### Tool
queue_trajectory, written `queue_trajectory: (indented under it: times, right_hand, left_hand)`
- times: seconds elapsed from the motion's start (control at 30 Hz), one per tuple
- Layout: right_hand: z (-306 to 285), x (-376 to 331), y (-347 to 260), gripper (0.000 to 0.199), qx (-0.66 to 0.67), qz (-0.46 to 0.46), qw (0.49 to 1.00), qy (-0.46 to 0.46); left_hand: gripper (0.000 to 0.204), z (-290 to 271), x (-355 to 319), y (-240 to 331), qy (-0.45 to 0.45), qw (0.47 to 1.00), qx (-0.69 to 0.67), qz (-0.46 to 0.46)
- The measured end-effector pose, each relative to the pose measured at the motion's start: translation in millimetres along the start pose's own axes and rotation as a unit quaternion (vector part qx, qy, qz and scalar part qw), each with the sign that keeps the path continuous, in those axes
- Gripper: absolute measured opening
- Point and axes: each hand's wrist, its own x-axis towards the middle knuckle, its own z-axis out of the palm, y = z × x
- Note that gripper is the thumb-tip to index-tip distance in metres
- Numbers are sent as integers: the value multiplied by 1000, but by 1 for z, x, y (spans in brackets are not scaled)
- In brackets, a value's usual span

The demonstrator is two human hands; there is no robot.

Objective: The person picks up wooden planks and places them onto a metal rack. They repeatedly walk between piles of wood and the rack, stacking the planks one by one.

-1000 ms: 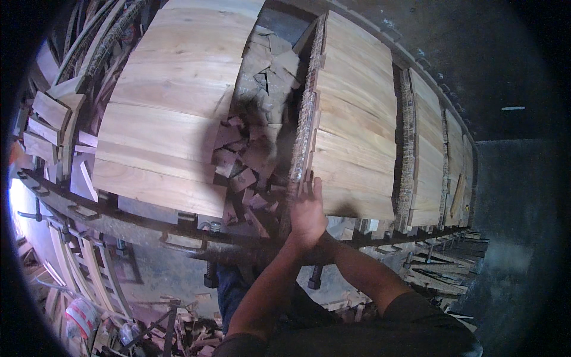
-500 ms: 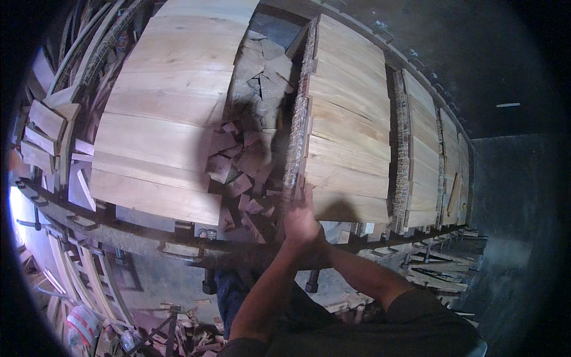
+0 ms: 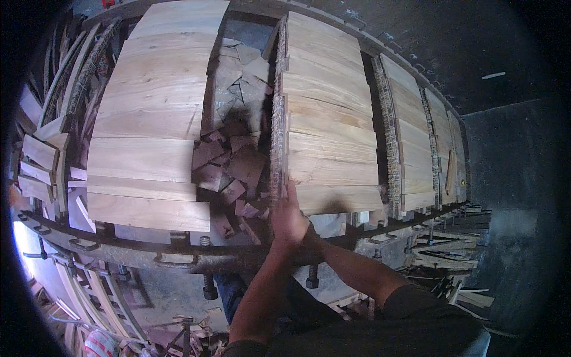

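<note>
My left hand [image 3: 288,221] is at the near left corner of a panel of pale wooden boards [image 3: 333,143]. One digit points forward along the panel's left edge; the others seem curled over the near end of a rough, crusted bar [image 3: 277,119] there. What lies inside this grasp is hidden. Close behind, my right hand [image 3: 311,237] meets the left at the wrist or palm, its fingers mostly out of sight. Both hands are just above the near metal rail [image 3: 238,256] of the rack.
Another wide board panel [image 3: 146,137] lies to the left. Wood offcuts [image 3: 235,160] fill the gap between. More panels [image 3: 413,149] stand in a row to the right. Threaded bolts [image 3: 209,285] stick out of the near rail, with wood strips [image 3: 107,297] below. A dark wall [image 3: 511,178] is at right.
The view has shifted, so the panels appear further left. My hands stay together at the same panel corner, with the left digit a little more upright.
</note>
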Motion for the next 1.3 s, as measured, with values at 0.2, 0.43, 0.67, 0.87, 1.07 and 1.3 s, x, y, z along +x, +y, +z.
queue_trajectory:
  times: [0.2,0.43,0.67,0.87,1.07,1.3]
  right_hand:
    - [-8,-24,10,44,34,-22,999,11]
    - [-31,-141,47,31,237,-77,951,181]
    - [-57,-184,84,35,725,-13,640,254]
    - [-72,-138,94,44,809,-86,492,310]
    - [-73,-134,96,37,843,-34,414,341]
    - [-79,-177,67,55,791,-180,486,326]
  left_hand:
    - [86,22,-8,-27,27,990,117,74]
    - [71,19,-11,-57,-95,994,29,-54]
    - [45,35,-12,-101,-100,969,-104,-202]
    - [75,42,-18,-95,-115,986,43,-111]
    - [103,31,-2,-25,-48,958,261,108]
    - [73,33,19,13,-192,859,379,284]
